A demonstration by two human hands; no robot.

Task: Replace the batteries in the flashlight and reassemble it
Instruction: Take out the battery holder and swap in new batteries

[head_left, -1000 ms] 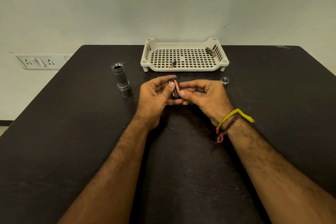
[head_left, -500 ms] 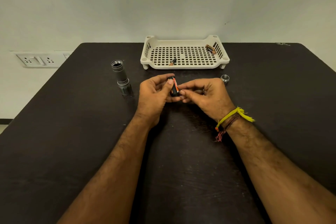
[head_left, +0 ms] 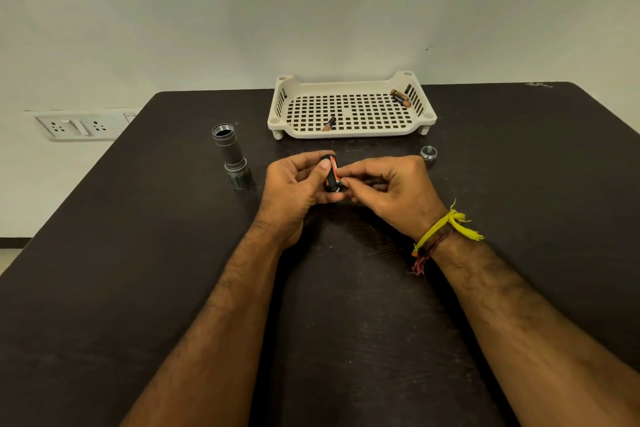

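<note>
A black battery holder (head_left: 333,174) with an orange-labelled cell is gripped upright in the curled fingers and thumb of the left hand (head_left: 294,189), just above the desk (head_left: 138,253). Its lower end is pinched by the fingertips of the right hand (head_left: 391,189), whose other fingers are curled inward. A yellow thread band (head_left: 446,229) is worn on the right wrist. The flashlight body (head_left: 231,155) is stood on its head, open threaded end up, left of the hands and apart from them. The tail cap (head_left: 428,153) is set near the right hand. A cream perforated tray (head_left: 349,133) is placed at the far edge; one battery (head_left: 329,123) is laid at its near side and two more (head_left: 401,98) in its far right corner. A pale wall is seen behind, with a socket plate (head_left: 79,125) at left. How many cells are held in the holder cannot be told, its far side being hidden by the fingers.
</note>
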